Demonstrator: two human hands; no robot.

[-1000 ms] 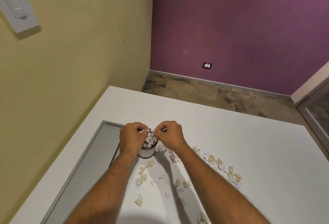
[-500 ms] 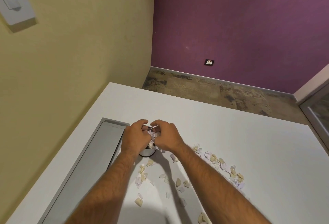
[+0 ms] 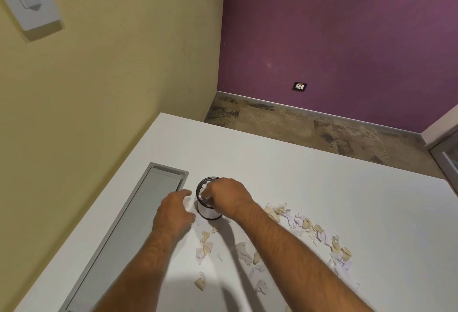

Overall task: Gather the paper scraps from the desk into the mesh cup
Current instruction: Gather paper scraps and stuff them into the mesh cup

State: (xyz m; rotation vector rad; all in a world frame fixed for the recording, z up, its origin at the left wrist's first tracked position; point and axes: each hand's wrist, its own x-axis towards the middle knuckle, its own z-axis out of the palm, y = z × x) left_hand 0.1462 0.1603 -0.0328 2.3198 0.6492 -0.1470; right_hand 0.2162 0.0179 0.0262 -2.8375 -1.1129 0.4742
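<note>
yellow and purple walls meet behind a white desk (image 3: 322,187) that has a long grey cable tray cover (image 3: 138,217) set along its left edge. beside the cover's far end stands the mesh cup (image 3: 208,211), upright and stuffed with paper. the right hand (image 3: 226,195) lies over the cup's mouth, fingers curled down onto the paper inside. the left hand (image 3: 174,211) hovers just left of the cup, fingers loosely spread, gripping nothing. paper scraps (image 3: 309,227) lie scattered from the cup toward the near and right edges.
</note>
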